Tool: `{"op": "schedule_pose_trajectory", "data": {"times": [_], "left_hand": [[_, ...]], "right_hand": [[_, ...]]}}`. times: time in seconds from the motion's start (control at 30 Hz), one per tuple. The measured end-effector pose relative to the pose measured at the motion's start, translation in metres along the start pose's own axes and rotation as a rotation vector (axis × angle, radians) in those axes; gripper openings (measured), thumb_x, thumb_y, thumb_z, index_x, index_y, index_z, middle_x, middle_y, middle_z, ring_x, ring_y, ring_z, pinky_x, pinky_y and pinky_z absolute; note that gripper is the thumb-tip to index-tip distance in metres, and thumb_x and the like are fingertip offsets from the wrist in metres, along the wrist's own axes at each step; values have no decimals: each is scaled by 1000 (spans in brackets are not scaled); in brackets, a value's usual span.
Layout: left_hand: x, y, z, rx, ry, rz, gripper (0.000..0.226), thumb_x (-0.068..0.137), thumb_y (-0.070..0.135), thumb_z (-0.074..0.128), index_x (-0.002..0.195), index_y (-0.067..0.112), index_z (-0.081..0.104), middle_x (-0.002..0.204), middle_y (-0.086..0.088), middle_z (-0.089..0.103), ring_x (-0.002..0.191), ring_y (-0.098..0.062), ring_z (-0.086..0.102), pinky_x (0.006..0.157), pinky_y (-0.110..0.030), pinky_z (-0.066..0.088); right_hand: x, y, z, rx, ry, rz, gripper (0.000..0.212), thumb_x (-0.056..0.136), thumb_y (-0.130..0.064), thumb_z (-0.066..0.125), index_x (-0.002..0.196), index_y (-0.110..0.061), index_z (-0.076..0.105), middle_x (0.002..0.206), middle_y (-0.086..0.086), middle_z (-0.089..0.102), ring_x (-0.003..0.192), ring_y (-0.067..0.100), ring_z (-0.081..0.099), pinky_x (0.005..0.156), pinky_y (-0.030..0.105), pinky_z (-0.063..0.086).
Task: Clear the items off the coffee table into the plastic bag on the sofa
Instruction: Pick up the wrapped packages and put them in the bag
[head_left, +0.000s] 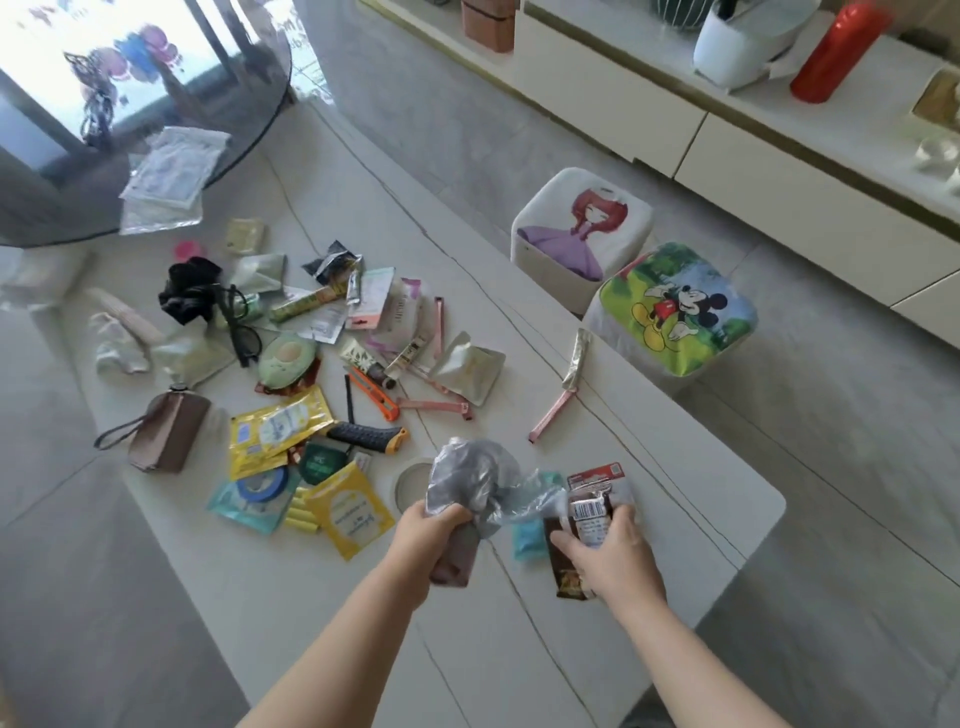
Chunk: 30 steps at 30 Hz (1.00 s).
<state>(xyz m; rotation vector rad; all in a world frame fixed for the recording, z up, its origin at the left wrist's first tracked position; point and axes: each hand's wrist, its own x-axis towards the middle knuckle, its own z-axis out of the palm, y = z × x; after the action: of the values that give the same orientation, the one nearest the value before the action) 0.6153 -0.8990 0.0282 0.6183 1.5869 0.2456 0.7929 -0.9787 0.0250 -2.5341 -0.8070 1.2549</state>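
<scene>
Fingers of the left hand (434, 525) curl tightly around a crumpled silvery plastic wrapper (470, 480) and a brownish packet (457, 558) beneath it, low in the centre of the frame. Just to the right, the right hand (608, 558) has its fingers bent over a bundle of snack packets (589, 512), one with a red top edge and a barcode label, another dark brown; a teal sachet (527, 538) lies between the two hands. Both hands work above the pale marble-look surface (675, 467) of the coffee table, which runs diagonally from upper left to lower right.

Left of the hands, the remaining clutter spreads across the surface: yellow sachets (353, 519), a blue roll of tape (262, 483), an orange utility knife (371, 392), a black-and-orange handled tool (366, 434), a brown wristlet pouch (169, 431), an avocado-shaped item (285, 361), dark-framed glasses (239, 325) and a black scrunchie (189, 291). Pink sealing clips (553, 413) lie right of centre.

A round glass table (249, 104) overlaps the upper left corner. Two printed stools, one with a cartoon girl (582, 228) and one with a cartoon mouse (675, 306), stand on the floor right of the surface, below a cream cabinet (779, 171) carrying a red bottle (836, 52). The sofa and its plastic bag lie outside the frame.
</scene>
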Motion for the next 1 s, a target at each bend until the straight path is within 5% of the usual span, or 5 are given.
{"op": "schedule_pose_trajectory", "data": {"times": [0.2, 0.53, 0.63, 0.87, 1.0], "left_hand": [[-57, -8, -58, -190, 41, 34, 21, 67, 6, 68, 84, 12, 58, 76, -16, 63, 66, -28, 58, 68, -35, 48], [-148, -96, -190, -399, 357, 19, 10, 81, -2, 61, 82, 6, 56, 63, -6, 57, 56, -18, 52, 50, -23, 42], [-174, -131, -234, -496, 416, 20, 14, 77, 0, 65, 88, 5, 57, 70, -8, 60, 60, -19, 55, 55, -26, 43], [-209, -223, -332, -685, 610, -35, 19, 78, 0, 68, 95, 3, 60, 94, -18, 64, 76, -25, 59, 74, -32, 46], [-225, -273, -381, -794, 619, -65, 32, 75, 3, 71, 104, -2, 61, 80, -15, 64, 67, -25, 58, 61, -27, 49]], "right_hand": [[-42, -24, 8, 49, -99, -49, 66, 76, -43, 72, 120, -8, 38, 110, 12, 61, 101, 30, 58, 81, 38, 51], [-139, -99, 69, 126, -440, -265, 21, 74, -14, 65, 93, -17, 57, 96, 7, 68, 87, 23, 63, 79, 38, 54], [-177, -122, 101, 95, -571, -332, 24, 79, -1, 65, 96, -16, 59, 94, 7, 69, 84, 23, 65, 74, 36, 54], [-263, -156, 199, -40, -707, -460, 26, 80, -8, 70, 100, -18, 57, 95, 3, 68, 89, 22, 67, 79, 40, 56], [-317, -172, 260, -74, -755, -511, 30, 80, -6, 69, 105, -13, 55, 96, 4, 68, 88, 21, 67, 75, 35, 56]]}}
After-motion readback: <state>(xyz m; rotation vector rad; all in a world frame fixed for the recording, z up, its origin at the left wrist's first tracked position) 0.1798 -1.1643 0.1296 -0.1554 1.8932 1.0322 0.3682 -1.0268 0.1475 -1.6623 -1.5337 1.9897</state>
